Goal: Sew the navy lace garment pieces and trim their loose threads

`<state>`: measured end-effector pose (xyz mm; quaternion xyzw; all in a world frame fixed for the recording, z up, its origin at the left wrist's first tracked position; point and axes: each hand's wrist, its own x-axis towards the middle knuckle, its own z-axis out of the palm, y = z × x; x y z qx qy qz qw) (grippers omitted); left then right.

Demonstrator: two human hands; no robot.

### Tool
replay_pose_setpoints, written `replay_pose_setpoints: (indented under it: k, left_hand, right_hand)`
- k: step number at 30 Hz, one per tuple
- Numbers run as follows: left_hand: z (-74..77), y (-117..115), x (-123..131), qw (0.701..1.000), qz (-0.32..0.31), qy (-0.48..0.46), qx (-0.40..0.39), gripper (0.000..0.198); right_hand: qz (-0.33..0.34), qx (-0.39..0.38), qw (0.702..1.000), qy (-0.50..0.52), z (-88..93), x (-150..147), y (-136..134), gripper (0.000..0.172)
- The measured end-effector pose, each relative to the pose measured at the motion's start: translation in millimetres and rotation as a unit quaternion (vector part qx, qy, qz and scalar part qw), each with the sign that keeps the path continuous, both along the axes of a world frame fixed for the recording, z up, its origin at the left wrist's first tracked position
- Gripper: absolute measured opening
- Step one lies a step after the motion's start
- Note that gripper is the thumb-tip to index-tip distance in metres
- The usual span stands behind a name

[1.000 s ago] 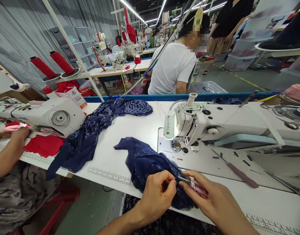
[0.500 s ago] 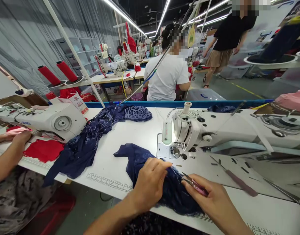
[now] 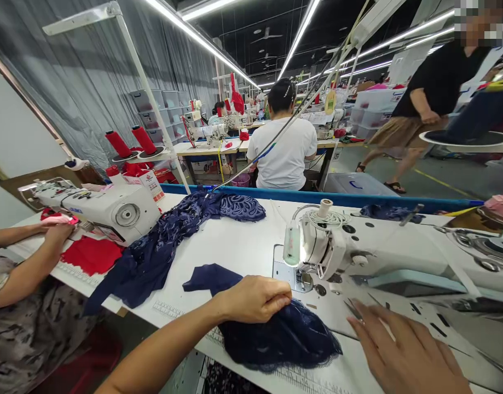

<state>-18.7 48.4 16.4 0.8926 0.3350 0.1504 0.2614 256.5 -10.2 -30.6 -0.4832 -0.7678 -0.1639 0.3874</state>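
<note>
My left hand (image 3: pixel 257 298) is closed on a dark blue lace-edged cloth (image 3: pixel 282 339) that lies on the white table in front of the sewing machine (image 3: pixel 323 243). The machine's needle and foot are just beyond that hand. On the right, my right hand (image 3: pixel 407 347) rests palm down with its fingers spread, over the right part of the machine bed. Beside its fingertips the tip of a metal tool shows; the rest is hidden under the hand.
A pile of navy cloth (image 3: pixel 152 251) lies left of the middle. Further left, a co-worker's hands are at another sewing machine (image 3: pixel 107 210) near red cloth (image 3: pixel 91 255). Ahead sits a person in a white shirt (image 3: pixel 282 150); another walks at the right.
My right hand has moved right, off the cloth, and its fingers have spread from around the small scissors. My left hand has turned and closed lower on the cloth. The view has shifted.
</note>
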Motion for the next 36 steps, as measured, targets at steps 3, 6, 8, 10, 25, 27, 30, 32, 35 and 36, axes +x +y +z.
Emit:
replay_pose_setpoints:
  k: [3, 6, 8, 10, 25, 27, 30, 32, 35, 36]
  left_hand:
    - [2.4, 0.0, 2.0, 1.000, 0.002, -0.024, -0.018, 0.018]
    - [1.9, -0.5, 4.9, 0.997, -0.002, -0.060, -0.049, 0.021]
    - [-0.4, -1.9, 5.5, 0.991, -0.002, -0.096, -0.094, 0.017]
    - [-4.5, -3.8, 4.8, 0.976, 0.015, -0.132, -0.171, 0.016]
    - [-15.3, -8.1, 4.9, 0.909, 0.053, -0.210, -0.356, 0.020]
    - [-16.3, -9.5, 4.3, 0.911, 0.055, -0.205, -0.355, 0.021]
    - [-21.1, -10.6, 3.3, 0.917, 0.061, -0.185, -0.348, 0.022]
    - [-24.6, -10.5, 2.6, 0.920, 0.069, -0.182, -0.341, 0.021]
    - [-27.4, -9.7, 1.3, 0.917, 0.081, -0.190, -0.342, 0.020]
    - [-27.3, -9.5, 0.9, 0.914, 0.085, -0.193, -0.346, 0.020]
  right_hand:
    - [0.066, -0.023, 0.998, -0.010, 8.8, -32.6, -14.4, 0.020]
    - [0.044, -0.102, 0.991, 0.071, 5.6, -57.7, -13.5, 0.020]
    - [0.055, -0.166, 0.978, 0.112, -0.8, -62.8, -6.9, 0.020]
    - [0.079, -0.229, 0.959, 0.148, -6.1, -61.0, -1.4, 0.025]
    - [0.106, 0.006, 0.994, 0.013, 14.9, -70.1, -10.2, 0.027]
    - [0.116, -0.028, 0.992, 0.045, 12.8, -72.5, -7.9, 0.018]
    - [0.112, -0.137, 0.975, 0.135, 10.8, -72.2, -7.1, 0.009]
    - [0.089, -0.196, 0.957, 0.194, 10.2, -67.8, -8.4, 0.013]
    - [0.016, -0.229, 0.943, 0.242, 11.4, -55.6, -12.7, 0.017]
    - [-0.018, -0.226, 0.943, 0.244, 12.5, -51.4, -14.5, 0.018]
